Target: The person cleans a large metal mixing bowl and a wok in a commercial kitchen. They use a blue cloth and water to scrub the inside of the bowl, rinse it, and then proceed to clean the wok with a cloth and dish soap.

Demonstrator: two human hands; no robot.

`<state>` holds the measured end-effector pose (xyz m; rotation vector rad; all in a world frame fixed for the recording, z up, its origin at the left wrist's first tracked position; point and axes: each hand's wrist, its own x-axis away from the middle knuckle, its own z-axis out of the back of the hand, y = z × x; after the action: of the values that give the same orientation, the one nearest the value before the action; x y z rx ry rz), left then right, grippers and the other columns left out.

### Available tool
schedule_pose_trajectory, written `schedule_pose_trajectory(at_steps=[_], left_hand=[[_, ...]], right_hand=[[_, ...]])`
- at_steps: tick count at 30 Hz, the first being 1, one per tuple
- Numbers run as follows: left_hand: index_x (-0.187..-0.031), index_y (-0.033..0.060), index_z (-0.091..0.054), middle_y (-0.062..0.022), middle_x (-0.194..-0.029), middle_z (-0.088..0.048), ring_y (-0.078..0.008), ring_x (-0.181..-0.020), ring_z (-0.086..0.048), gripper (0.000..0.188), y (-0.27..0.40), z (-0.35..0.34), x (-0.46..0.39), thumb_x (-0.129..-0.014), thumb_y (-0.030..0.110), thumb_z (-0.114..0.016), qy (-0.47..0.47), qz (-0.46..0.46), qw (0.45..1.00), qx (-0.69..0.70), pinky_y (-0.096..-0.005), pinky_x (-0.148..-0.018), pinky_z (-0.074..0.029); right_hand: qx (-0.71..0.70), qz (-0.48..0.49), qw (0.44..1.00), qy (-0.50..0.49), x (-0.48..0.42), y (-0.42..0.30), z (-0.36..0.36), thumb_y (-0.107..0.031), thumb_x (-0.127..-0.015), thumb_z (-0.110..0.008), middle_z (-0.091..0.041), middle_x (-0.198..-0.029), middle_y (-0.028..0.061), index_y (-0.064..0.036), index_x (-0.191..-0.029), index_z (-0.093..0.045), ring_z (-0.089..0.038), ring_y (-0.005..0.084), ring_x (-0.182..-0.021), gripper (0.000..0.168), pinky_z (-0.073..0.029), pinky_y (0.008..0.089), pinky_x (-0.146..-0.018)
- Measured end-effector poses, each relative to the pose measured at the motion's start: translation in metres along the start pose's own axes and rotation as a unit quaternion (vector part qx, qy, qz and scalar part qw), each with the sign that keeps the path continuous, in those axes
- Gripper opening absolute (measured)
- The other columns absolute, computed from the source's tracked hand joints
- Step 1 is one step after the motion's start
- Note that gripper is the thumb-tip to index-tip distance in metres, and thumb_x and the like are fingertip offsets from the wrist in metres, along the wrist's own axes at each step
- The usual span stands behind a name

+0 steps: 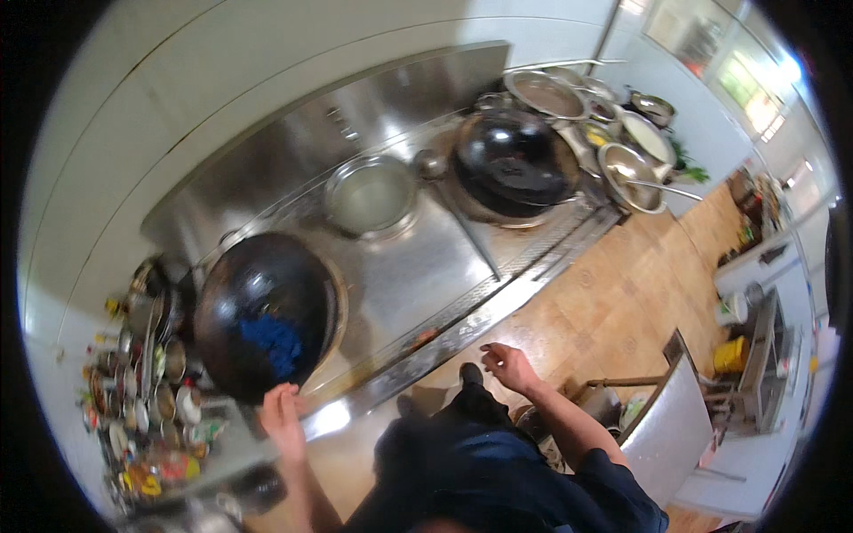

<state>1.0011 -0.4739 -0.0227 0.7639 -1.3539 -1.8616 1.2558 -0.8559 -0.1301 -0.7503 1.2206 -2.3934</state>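
Note:
At the left of the range stands a large dark wok [233, 286] with a crumpled blue cloth [276, 343] lying inside. The fingertips of my left hand [283, 416] are at its near rim; whether they grip it cannot be told. My right hand [510, 366] hangs in front of the range's front edge, fingers loosely bent, holding nothing. A metal basin of cloudy liquid [371, 198] sits at the middle back of the steel top. Beside it rests a ladle [430, 164], its long handle pointing towards the front. A second dark wok [513, 163] is on the right burner.
Metal bowls [546, 94] crowd the far right end, one bowl [630, 183] with a utensil handle jutting out. Seasoning containers and bottles [160, 466] fill the left side. A steel-topped table [673, 426] stands behind at the right, and a yellow bucket [731, 354] is farther off.

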Motion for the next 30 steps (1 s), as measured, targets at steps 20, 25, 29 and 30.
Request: schedule_pose_trajectory(at_steps=[20, 25, 29, 30], left_hand=[[-0.111, -0.0038, -0.061, -0.0141, -0.093, -0.07, -0.0171, -0.068, -0.068, 0.015, 0.049, -0.423, 0.034, -0.101, 0.005, -0.055, -0.22, 0.053, 0.974, 0.006, -0.0276, -0.055, -0.054], [-0.106, -0.0019, -0.064, -0.009, -0.084, -0.069, -0.0136, -0.066, -0.064, 0.018, 0.086, -0.449, 0.017, -0.1, 0.014, -0.059, -0.192, 0.102, 0.976, 0.007, -0.0273, -0.058, -0.053], [-0.106, -0.0021, -0.063, -0.009, -0.083, -0.068, -0.0133, -0.066, -0.064, 0.018, 0.08, -0.472, 0.012, -0.101, 0.014, -0.06, -0.171, 0.086, 0.981, 0.016, -0.0273, -0.058, -0.053], [-0.108, -0.0025, -0.064, -0.0089, -0.085, -0.069, -0.0142, -0.067, -0.065, 0.018, 0.075, -0.476, 0.017, -0.101, 0.014, -0.06, -0.158, 0.093, 0.982, 0.033, -0.0266, -0.057, -0.052]], right_hand=[[-0.11, -0.077, 0.979, 0.151, -0.103, 0.187, 0.386, -0.017, -0.099, -0.058, -0.073, -0.088, 0.0134, 0.004, -0.12, -0.065, -0.074, 0.0186, -0.078, 0.03, -0.058, 0.0326, -0.068], [-0.033, -0.046, 0.988, 0.144, -0.15, 0.196, 0.403, -0.02, -0.096, -0.061, -0.073, -0.087, 0.0174, 0.003, -0.116, -0.067, -0.074, 0.0259, -0.079, 0.031, -0.058, 0.0374, -0.072], [0.104, 0.045, 0.982, 0.153, -0.226, 0.189, 0.436, -0.023, -0.09, -0.066, -0.071, -0.087, 0.0212, 0.001, -0.109, -0.068, -0.07, 0.0383, -0.082, 0.03, -0.055, 0.0451, -0.076], [0.111, 0.074, 0.979, 0.156, -0.249, 0.185, 0.446, -0.023, -0.089, -0.066, -0.07, -0.087, 0.022, 0.0, -0.107, -0.069, -0.068, 0.0413, -0.084, 0.03, -0.055, 0.0471, -0.077]])
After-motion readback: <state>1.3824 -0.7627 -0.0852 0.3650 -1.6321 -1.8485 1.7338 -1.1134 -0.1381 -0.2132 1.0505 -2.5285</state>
